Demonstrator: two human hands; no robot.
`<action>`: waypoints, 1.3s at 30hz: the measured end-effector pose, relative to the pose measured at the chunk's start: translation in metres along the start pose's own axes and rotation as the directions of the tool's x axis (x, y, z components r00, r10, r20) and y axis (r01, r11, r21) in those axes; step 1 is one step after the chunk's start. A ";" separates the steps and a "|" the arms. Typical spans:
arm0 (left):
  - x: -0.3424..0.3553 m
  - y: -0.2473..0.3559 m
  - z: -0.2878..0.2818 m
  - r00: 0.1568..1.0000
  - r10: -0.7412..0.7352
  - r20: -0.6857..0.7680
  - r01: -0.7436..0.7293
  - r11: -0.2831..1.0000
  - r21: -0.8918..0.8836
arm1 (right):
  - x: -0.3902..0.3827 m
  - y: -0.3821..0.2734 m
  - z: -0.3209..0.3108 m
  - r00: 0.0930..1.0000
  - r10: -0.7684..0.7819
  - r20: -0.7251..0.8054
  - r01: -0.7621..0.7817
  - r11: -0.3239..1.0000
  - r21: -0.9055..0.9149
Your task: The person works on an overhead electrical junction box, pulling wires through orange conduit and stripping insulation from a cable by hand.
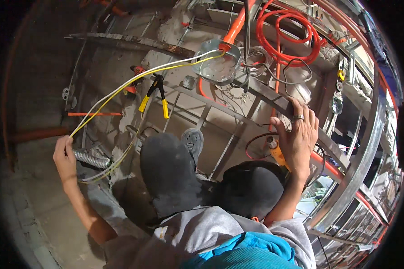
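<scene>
My left hand [65, 158] is closed in a pinch on a white wire [104, 99] and a yellow wire [131, 82]. Both wires arc up to a round metal junction box [217, 71], entering by an orange conduit [234, 30]. Below the hand their slack loops down and back toward the middle. My right hand [302, 136] rests against a dark metal bar [274, 99], fingers extended, thumb apart, a ring on one finger; it holds nothing visible. Between the hands, black pliers with yellow grips [155, 95] hang or lean, tips up.
A coil of orange tubing [278, 56] is at the upper right. Metal framing [366, 148] runs down the right side. An orange-and-black power tool [137, 78] is beyond the pliers. Flexible silver duct [92, 159] lies near my left hand, and a yellow tool [276, 150] sits beside my right wrist.
</scene>
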State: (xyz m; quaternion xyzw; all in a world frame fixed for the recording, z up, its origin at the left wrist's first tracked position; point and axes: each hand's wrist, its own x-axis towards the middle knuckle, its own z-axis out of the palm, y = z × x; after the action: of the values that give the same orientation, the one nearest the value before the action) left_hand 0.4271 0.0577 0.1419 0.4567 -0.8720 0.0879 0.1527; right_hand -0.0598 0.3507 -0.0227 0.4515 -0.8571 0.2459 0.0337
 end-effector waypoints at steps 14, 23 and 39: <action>-0.024 0.069 -0.049 0.992 -0.060 -0.113 0.080 0.981 0.178 | -0.001 -0.002 -0.001 0.999 -0.043 -0.017 0.043 0.999 -0.013; -0.094 0.067 0.017 0.946 -0.298 0.126 0.319 0.921 -0.222 | -0.009 -0.001 -0.006 1.000 -0.014 -0.021 0.013 0.997 -0.076; 0.099 0.111 0.081 0.895 0.168 0.413 0.066 0.866 -0.496 | -0.019 0.021 0.032 0.969 -0.048 -0.241 0.038 0.998 -0.044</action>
State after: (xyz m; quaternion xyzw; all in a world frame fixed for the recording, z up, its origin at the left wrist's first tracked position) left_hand 0.2679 0.0205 0.0983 0.3858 -0.8883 -0.2418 0.0600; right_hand -0.0594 0.3605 -0.0644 0.4358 -0.8413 0.2813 0.1519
